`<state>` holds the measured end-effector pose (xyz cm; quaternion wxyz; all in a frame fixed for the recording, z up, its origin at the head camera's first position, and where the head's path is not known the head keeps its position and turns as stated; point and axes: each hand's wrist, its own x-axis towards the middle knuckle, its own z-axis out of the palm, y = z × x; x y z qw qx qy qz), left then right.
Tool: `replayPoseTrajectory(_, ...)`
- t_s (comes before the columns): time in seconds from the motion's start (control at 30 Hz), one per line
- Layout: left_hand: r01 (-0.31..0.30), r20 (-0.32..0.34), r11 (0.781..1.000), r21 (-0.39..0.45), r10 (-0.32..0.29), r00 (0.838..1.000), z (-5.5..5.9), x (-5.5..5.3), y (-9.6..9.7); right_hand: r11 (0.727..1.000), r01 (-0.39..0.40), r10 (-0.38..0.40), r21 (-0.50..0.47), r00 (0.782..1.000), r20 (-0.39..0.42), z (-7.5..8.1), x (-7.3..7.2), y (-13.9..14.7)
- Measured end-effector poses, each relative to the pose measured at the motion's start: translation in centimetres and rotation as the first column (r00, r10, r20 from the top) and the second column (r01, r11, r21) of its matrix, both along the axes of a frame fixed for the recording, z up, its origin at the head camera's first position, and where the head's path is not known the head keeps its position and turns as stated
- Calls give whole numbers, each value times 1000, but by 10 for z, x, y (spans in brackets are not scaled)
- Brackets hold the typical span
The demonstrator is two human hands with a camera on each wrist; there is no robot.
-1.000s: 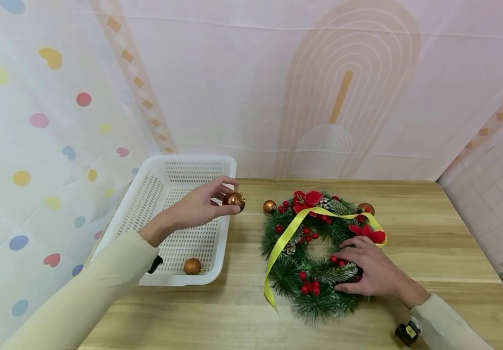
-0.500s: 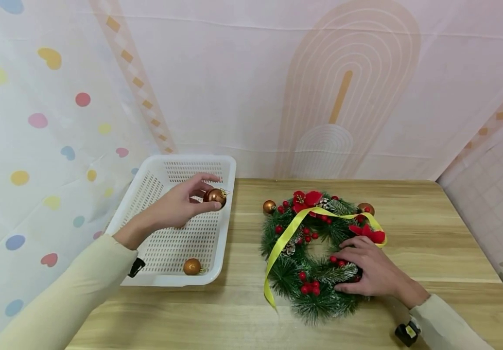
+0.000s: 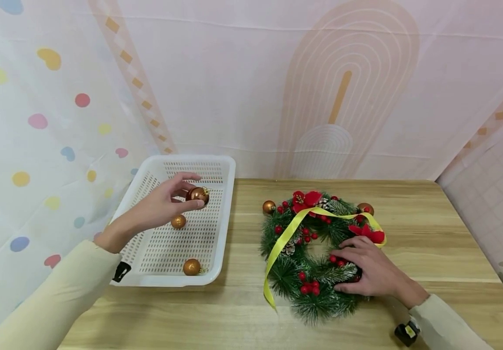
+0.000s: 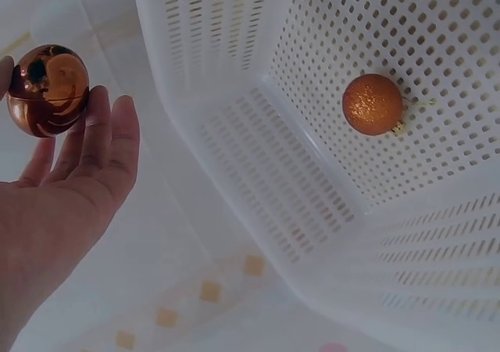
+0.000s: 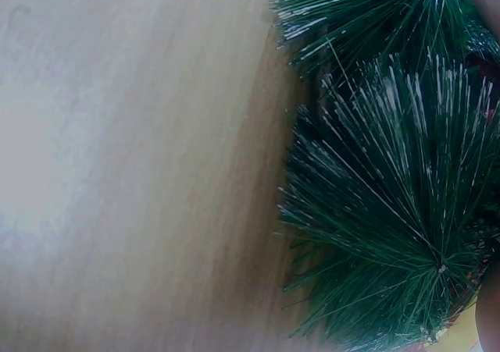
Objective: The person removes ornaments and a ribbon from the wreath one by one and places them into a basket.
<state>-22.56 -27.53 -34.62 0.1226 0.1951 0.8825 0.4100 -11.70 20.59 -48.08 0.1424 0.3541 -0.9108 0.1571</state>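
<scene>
My left hand [image 3: 161, 204] pinches a shiny copper Christmas bauble [image 3: 198, 196] between thumb and fingers, above the white plastic basket [image 3: 229, 214]. In the left wrist view the glossy bauble [image 4: 48, 90] sits at the fingertips, with the basket wall to its right. Two glittery copper baubles, one nearer the hand [image 3: 178, 221] and one by the front wall [image 3: 192, 267], lie in the basket. On the table, my right hand [image 3: 371, 270] grips the right front of a green Christmas wreath [image 3: 286, 277], thumb and fingers spread over its ring. A dark red shape shows partly hidden under that palm.
A yellow ribbon [image 3: 284, 238] lies across the wreath, its end hanging toward the front. Copper baubles show at the wreath's back left [image 3: 269, 207] and back right [image 3: 366, 209]. Red poinsettias [image 3: 307, 200] and berries decorate it. Printed cloth [image 3: 234, 97] hangs behind the wooden table [image 3: 430, 233].
My left hand has moved left with the shiny bauble, from the basket's right rim to over its inside. A glittery bauble in the basket has come into view. The right hand has stayed put.
</scene>
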Motion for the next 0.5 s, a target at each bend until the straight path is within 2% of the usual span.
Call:
replayPoseTrajectory(0.3, -21, -15, 1000, 0, 21, 1000, -5, 1, -14, 1000, 19, -19, 20, 1000, 25, 3, 2, 0)
replayPoseTrajectory(0.5, -17, -23, 1000, -12, 16, 1000, -7, 4, -20, 1000, 9, -11, 30, 996, 84, 11, 6, -2)
